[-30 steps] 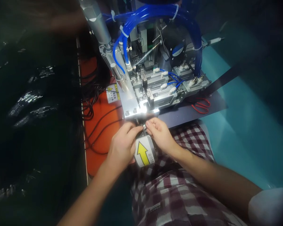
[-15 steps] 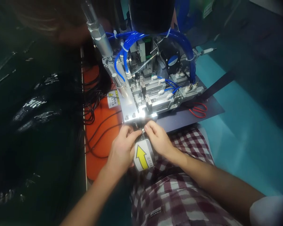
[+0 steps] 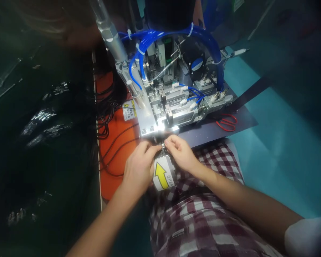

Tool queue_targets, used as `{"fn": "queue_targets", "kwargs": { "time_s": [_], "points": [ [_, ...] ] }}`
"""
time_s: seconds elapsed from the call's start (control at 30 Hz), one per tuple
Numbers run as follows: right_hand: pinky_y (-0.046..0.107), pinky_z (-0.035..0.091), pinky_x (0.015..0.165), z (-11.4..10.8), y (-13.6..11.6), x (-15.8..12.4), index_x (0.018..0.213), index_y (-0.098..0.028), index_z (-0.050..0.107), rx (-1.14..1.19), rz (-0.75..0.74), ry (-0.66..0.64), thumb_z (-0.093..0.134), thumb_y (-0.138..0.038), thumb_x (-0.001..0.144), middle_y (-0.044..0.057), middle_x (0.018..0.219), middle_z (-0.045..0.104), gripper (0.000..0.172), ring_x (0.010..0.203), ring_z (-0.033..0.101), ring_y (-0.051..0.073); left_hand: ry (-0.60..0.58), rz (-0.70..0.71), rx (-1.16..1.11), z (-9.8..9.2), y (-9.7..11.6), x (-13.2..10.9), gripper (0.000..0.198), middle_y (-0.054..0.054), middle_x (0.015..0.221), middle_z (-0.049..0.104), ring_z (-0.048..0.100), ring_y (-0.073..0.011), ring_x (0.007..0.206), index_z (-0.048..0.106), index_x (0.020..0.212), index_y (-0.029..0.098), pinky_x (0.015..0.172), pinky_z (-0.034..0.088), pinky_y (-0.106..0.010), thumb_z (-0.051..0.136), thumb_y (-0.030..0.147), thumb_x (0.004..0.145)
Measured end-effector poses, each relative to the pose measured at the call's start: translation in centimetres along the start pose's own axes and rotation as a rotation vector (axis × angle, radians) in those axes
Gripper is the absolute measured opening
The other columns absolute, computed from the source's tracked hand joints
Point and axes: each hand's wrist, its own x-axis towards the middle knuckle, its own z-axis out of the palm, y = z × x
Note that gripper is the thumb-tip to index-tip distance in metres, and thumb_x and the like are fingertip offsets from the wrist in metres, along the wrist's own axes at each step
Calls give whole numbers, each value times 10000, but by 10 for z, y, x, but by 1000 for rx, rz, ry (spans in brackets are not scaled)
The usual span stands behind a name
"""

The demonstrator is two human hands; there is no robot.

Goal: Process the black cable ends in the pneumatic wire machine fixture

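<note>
Close together at the front edge of a pneumatic machine (image 3: 173, 96), the left hand (image 3: 139, 167) and right hand (image 3: 180, 153) pinch a small metal part (image 3: 163, 145) between fingertips, each grip closed tight on it. Just below sits a plate with a yellow arrow label (image 3: 163, 174), touching the left hand. Blue air hoses (image 3: 176, 34) arch over the machine; black cables (image 3: 109, 142) trail across an orange mat (image 3: 115, 125). Red-handled scissors (image 3: 227, 122) lie on the table (image 3: 270, 142) to the right.
</note>
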Motion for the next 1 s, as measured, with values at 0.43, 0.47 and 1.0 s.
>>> {"fn": "queue_targets", "kwargs": {
  "time_s": [0.43,0.47,1.0],
  "points": [
    [258,262,500,-5,0,0,668,-221,399,-20,34,-31,451,-403,904,-69,568,366,303,512,326,108,-40,-13,-93,-26,-23,-21,207,-63,945,661,630,-162,883,644,1015,171,780,522,-264,463,160,915],
    [260,261,504,-5,-1,0,663,-222,393,-30,31,-26,450,-397,905,-69,568,360,304,515,322,109,-38,42,-51,-26,-27,-20,232,-67,934,661,632,-160,863,654,1009,168,752,524,-259,441,147,918],
    [268,291,542,-4,-1,-1,681,-222,403,-117,-11,-9,435,-390,923,-55,602,387,296,557,371,122,31,300,341,-19,-33,-7,315,-73,837,653,575,-179,773,661,1028,184,647,450,-296,376,100,922]
  ]
}}
